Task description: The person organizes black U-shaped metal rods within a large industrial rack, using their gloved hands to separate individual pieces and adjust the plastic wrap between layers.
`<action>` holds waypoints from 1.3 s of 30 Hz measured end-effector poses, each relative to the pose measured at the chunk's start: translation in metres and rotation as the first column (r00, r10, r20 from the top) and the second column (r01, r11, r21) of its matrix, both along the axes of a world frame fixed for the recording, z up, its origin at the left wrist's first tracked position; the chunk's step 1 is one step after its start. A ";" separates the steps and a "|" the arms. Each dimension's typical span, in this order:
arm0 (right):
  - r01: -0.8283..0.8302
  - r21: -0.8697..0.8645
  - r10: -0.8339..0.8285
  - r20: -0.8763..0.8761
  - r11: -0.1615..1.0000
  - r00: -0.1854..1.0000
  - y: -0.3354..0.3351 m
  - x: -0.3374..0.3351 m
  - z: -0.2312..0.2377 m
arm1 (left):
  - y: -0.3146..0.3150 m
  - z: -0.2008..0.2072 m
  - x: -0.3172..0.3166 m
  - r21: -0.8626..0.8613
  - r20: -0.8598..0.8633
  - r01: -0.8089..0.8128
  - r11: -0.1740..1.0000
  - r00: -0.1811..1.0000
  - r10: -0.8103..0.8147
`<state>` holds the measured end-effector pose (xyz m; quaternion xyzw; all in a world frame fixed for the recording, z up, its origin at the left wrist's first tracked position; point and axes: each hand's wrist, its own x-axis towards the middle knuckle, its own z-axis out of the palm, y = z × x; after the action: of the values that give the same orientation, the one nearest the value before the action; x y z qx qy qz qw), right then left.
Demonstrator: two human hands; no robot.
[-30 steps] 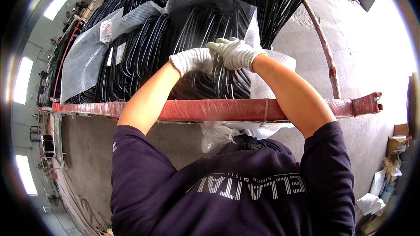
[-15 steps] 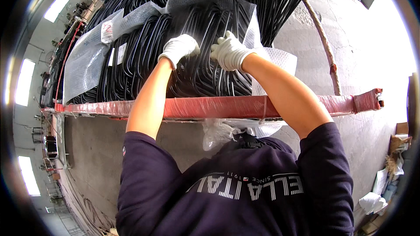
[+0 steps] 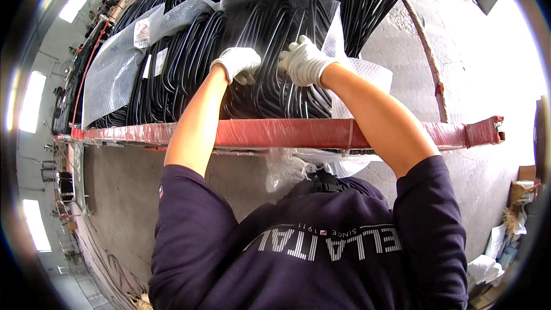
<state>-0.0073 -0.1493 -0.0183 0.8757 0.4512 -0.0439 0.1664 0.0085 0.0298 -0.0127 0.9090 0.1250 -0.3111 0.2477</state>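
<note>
We look down on a big stack of bent black metal tubes (image 3: 270,51) that fills the upper half of the view, lying on a rack whose front bar (image 3: 275,133) is wrapped in red film and runs across the middle. Sheets of clear bubble wrap (image 3: 115,69) are laid over the tubes, one over the left part of the stack and another tucked between bundles near its top.

Our left hand (image 3: 236,64), in a white work glove, rests on the tubes just left of centre, fingers curled down and closed around one of the tube loops. Our right hand (image 3: 304,60), gloved the same way, sits just beside it to the right; its fingers are bent over the tubes and seem to pinch a tube together with the edge of the wrap, though the glove hides the exact grip. The two hands are close but not touching.

Both bare forearms reach up over the red bar from a dark sweatshirt (image 3: 321,241) at the lower edge. A crumpled clear plastic bag (image 3: 287,166) hangs below the bar, just above the chest. A rusty pipe (image 3: 427,57) lies on the concrete floor (image 3: 476,63) at the right of the stack.
</note>
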 end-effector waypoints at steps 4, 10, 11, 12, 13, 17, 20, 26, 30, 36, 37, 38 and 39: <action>-0.003 -0.020 0.002 -0.028 1.000 1.000 0.002 0.001 0.001 | 0.011 -0.011 0.008 -0.135 0.007 -0.090 0.987 0.996 0.091; -0.007 -0.035 0.006 -0.037 0.999 0.999 0.002 0.001 0.002 | 0.016 -0.034 0.027 -0.148 0.068 -0.060 0.987 0.995 0.071; -0.005 -0.036 0.004 -0.041 0.999 0.999 0.003 0.001 0.003 | 0.015 -0.035 0.028 -0.151 0.063 -0.067 0.986 0.995 0.078; -0.003 -0.036 0.002 -0.046 0.999 0.999 0.003 0.001 0.003 | 0.016 -0.035 0.028 -0.160 0.065 -0.045 0.986 0.996 0.056; 0.006 -0.015 -0.007 -0.051 1.000 0.999 0.003 0.001 0.003 | 0.017 -0.035 0.027 -0.168 0.067 -0.023 0.985 0.997 0.035; 0.037 0.028 -0.035 -0.058 0.999 0.998 0.000 0.000 0.003 | 0.002 -0.019 0.002 -0.349 0.140 -0.002 0.937 0.989 0.055; 0.026 0.002 -0.026 -0.090 1.000 0.996 0.001 0.001 0.005 | -0.005 -0.009 -0.008 -0.447 0.050 0.031 0.894 0.999 -0.009; 0.026 -0.014 -0.027 -0.083 1.000 0.996 0.002 -0.001 0.008 | 0.000 -0.023 0.003 -0.422 0.018 0.038 0.906 0.999 -0.034; 0.063 0.017 -0.059 -0.176 0.998 0.983 0.003 0.002 0.011 | 0.001 -0.030 0.009 -0.446 0.019 0.007 0.895 1.000 0.001; 0.017 0.028 -0.013 -0.164 0.999 0.986 0.004 0.000 0.010 | 0.003 -0.040 0.013 -0.420 0.031 0.012 0.907 1.000 0.001; 0.014 0.023 -0.010 -0.176 1.000 0.984 0.004 0.000 0.010 | 0.005 -0.042 0.013 -0.439 0.029 0.005 0.898 1.000 0.008; 0.013 0.019 -0.010 -0.188 1.000 0.982 0.004 0.001 0.010 | 0.004 -0.041 0.013 -0.464 0.015 0.013 0.886 1.000 -0.006; 0.012 0.015 -0.009 -0.199 1.000 0.980 0.003 0.002 0.010 | 0.004 -0.038 0.012 -0.489 0.002 0.020 0.872 1.000 -0.022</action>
<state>-0.0055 -0.1462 -0.0083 0.8706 0.4612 -0.1286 0.1133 0.0206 0.0341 -0.0506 0.8176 0.0330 -0.3369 0.4658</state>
